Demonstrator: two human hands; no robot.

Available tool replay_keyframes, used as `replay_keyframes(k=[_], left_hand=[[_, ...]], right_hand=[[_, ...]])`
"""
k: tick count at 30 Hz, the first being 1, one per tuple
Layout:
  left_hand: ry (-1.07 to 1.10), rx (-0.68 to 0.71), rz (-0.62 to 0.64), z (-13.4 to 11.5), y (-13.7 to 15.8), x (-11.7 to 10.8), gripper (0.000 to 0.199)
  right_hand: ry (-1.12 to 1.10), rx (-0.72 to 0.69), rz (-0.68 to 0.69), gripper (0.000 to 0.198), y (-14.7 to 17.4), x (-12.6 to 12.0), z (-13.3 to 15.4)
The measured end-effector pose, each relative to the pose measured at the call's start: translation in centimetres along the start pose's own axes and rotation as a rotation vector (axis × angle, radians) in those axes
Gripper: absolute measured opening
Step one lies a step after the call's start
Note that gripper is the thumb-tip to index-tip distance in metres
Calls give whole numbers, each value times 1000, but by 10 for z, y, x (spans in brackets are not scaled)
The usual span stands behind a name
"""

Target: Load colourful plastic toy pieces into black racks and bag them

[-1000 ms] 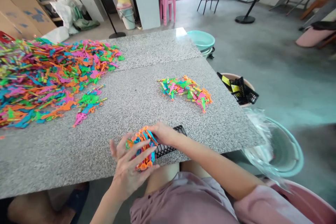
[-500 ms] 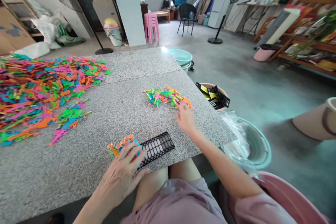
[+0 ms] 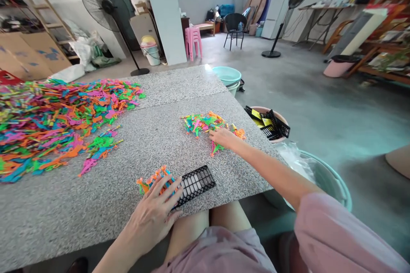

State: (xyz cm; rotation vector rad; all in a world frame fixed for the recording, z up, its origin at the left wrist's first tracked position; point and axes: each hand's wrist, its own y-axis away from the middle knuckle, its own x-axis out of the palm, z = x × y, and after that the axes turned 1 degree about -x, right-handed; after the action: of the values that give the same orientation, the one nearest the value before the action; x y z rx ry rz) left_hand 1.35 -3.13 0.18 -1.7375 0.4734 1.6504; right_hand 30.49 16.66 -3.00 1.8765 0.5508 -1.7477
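My left hand (image 3: 156, 211) lies with fingers spread over the left part of a black plastic grid tray (image 3: 196, 185). Orange and blue small plastic toy pieces (image 3: 163, 175) stand in a row at that end, partly under my fingers. The tray's right part shows bare slots. My right hand (image 3: 223, 137) reaches to the near side of a small pile of mixed bright toy pieces (image 3: 200, 124), fingers together and bent down. What its fingertips pinch, if anything, is hidden. Just below this hand lies a pink and green piece (image 3: 216, 148); orange pieces (image 3: 239, 132) lie to its right.
A large heap of similar pieces (image 3: 64, 115) covers the left of the speckled stone table (image 3: 153, 136), with a smaller cluster (image 3: 101, 147) beside it. Off the right edge stand a basin of black trays (image 3: 269, 123), a teal tub (image 3: 333, 179) with clear plastic bags (image 3: 294, 158), and stacked basins (image 3: 227, 76).
My right hand has shifted over the near side of the small pile, and some pieces there have spread apart. My left hand stays on the tray. The view has tilted up slightly.
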Motion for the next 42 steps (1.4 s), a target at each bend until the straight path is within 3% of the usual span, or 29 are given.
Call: replay_keyframes(k=[3,6,9,13,16,20,27,30,34,37,40,42], left_hand=[[39,-9,39,-5,-3,-7,31],[96,-37,99,-7,-5,-12,33],[144,-103,93,-6,-4,-11,46],[194,-192,119,-6,-2,-10,61],[206,-200,141,-7,-3,-11,70],[212,-247,122,-8,-4,-8,90],[247,-282,51,-8,-4,-3,94],[248,-258,10,-6,-5,-1,71],[189,-167,-94,3,-1,11,26],[136,-135,-235,14,4,29,21],[144,-94,-281,21,6,41,19],[140,-72,-249,23,6,41,19]], right_hand=[[-8,-114,7,22,-7,-2,-11],[-171,-9,-148,18,9,8,2],[-664,213,-288,2,43,30,55],[-1588,206,-114,18,76,57,155],[-1809,227,-93,19,72,65,199],[-1574,188,-33,12,52,62,204],[-649,110,96,31,46,34,199],[-490,1,127,42,50,21,211],[-508,-3,105,41,55,21,214],[-608,28,-2,33,55,30,175],[-502,328,-187,33,56,37,111],[-359,479,-220,38,59,43,81]])
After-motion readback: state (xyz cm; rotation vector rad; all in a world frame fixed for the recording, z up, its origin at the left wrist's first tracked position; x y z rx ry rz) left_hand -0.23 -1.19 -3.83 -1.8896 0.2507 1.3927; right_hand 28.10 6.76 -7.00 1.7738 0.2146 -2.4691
